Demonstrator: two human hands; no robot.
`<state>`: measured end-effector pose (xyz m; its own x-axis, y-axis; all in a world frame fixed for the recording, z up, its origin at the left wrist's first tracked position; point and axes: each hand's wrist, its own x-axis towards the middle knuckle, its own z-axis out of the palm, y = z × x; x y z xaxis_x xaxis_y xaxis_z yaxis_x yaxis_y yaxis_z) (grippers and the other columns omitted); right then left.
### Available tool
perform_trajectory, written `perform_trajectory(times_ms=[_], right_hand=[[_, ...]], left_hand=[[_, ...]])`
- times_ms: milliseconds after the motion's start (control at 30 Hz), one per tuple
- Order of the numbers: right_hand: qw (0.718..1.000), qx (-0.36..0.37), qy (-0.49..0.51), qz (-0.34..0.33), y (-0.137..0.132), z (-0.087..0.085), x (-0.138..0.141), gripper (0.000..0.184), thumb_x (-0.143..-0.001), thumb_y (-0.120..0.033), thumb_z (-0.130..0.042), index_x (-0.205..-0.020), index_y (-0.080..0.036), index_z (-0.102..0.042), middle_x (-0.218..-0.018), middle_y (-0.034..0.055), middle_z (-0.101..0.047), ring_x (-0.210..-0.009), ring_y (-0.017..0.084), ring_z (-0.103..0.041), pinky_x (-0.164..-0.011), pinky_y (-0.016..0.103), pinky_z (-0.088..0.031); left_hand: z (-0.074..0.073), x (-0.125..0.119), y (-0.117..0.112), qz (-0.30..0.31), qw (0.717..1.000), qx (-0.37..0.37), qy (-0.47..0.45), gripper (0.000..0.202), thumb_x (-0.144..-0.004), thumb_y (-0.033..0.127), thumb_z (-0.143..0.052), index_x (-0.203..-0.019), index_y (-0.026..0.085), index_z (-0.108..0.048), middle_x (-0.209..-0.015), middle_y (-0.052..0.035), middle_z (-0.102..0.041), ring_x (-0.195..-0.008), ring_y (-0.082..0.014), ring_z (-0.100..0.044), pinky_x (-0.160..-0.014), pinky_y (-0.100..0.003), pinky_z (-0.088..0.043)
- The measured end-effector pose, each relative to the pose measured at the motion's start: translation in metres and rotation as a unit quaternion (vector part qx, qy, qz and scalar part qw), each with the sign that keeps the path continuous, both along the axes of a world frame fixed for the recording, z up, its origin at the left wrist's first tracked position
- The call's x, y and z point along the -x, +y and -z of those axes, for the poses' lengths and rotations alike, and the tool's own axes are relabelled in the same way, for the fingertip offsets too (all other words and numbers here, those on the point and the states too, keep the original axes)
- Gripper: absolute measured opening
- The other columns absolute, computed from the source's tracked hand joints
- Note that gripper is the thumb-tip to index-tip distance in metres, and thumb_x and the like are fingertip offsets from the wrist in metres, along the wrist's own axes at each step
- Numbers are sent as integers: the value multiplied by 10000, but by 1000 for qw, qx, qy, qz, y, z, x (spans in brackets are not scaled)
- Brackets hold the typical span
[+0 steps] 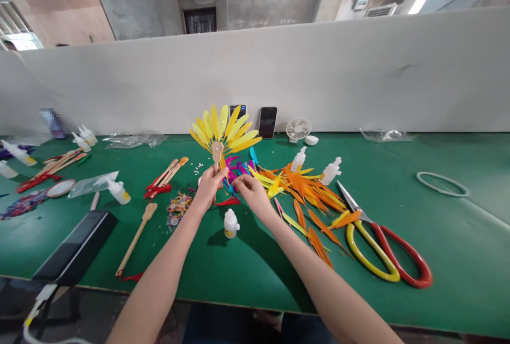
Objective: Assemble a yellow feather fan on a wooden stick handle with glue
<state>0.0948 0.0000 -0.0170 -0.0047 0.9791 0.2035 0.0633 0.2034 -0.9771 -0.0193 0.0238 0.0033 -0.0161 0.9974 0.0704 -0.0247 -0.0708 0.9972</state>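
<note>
My left hand (pixel 207 187) is closed round the wooden handle of a feather fan (pixel 217 151), holding it upright above the table. Yellow feathers (pixel 223 123) spread out from its rounded wooden head. Close by on the right, my right hand (pixel 252 191) has its fingertips pinched together over blue and magenta feathers (pixel 234 166); what they hold, if anything, I cannot make out. Beside that hand lies a loose heap of orange feathers (pixel 306 187) with yellow ones mixed in. A white glue bottle (pixel 230 223) stands upright in front of my hands.
Large scissors (pixel 372 238) with yellow and red handles lie at right, near a pale ring (pixel 442 183). More glue bottles (pixel 298 159) stand behind the feathers. At left are a wooden stick (pixel 137 238), colourful bits (pixel 179 207) and a black box (pixel 75 246). A phone (pixel 268 122) leans on the partition.
</note>
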Motion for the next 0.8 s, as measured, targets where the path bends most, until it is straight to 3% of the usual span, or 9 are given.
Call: perform_trajectory(times_ms=[100,367,800], right_hand=[[997,47,54,-20,5,1,-4,236,-624,-397,-489,-659,-173,-555,-520,-32,-478,-474,101,-412,-482,243,-331],[991,87,103,-8,1,-2,-3,253,-551,-408,-579,-615,-163,-561,-504,-27,-507,-441,85,-392,-447,237,-301],[1000,19,14,-13,4,0,-5,202,-617,-390,-483,-595,-191,-512,-470,-44,-422,-459,101,-374,-460,242,-291]], left_hand=[[2,-1,-1,47,999,-7,26,317,-636,368,-609,-570,182,-360,-414,95,-261,-371,-35,-234,-405,-213,-172],[7,-2,-1,49,993,-45,97,259,-629,378,-587,-595,169,-437,-481,69,-326,-476,-71,-334,-471,-222,-257],[11,-2,1,79,995,-28,46,345,-604,435,-620,-605,173,-396,-464,89,-254,-407,-40,-248,-413,-207,-179]])
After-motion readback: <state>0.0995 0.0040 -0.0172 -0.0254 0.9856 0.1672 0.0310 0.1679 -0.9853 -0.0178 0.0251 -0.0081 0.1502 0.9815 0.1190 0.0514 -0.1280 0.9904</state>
